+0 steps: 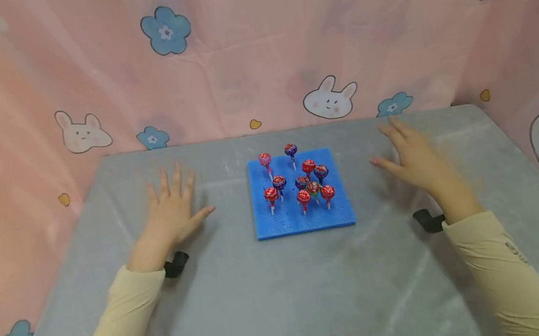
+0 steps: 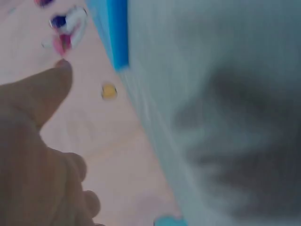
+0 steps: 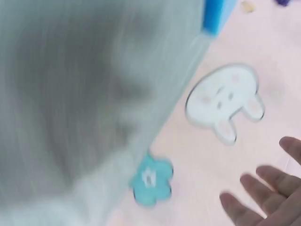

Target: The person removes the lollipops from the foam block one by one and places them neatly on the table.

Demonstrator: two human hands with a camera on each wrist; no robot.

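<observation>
A blue foam board (image 1: 301, 224) lies on the grey table, with several wrapped lollipops standing in it on their sticks. Among them are a pink lollipop (image 1: 265, 160) and a purple lollipop (image 1: 290, 149) toward the back, and a red lollipop (image 1: 328, 193) at the front right. Left of the board, my left hand (image 1: 170, 215) hovers with spread, straight fingers and holds nothing. On the other side, my right hand (image 1: 413, 160) is also spread and holds nothing, blurred at its edge. Neither hand touches the board or a lollipop.
The grey table (image 1: 284, 299) reaches back to a pink curtain (image 1: 238, 71) printed with rabbits, flowers and clouds. The curtain also hangs along both sides. Each wrist carries a small black camera mount, such as the left mount (image 1: 177, 264).
</observation>
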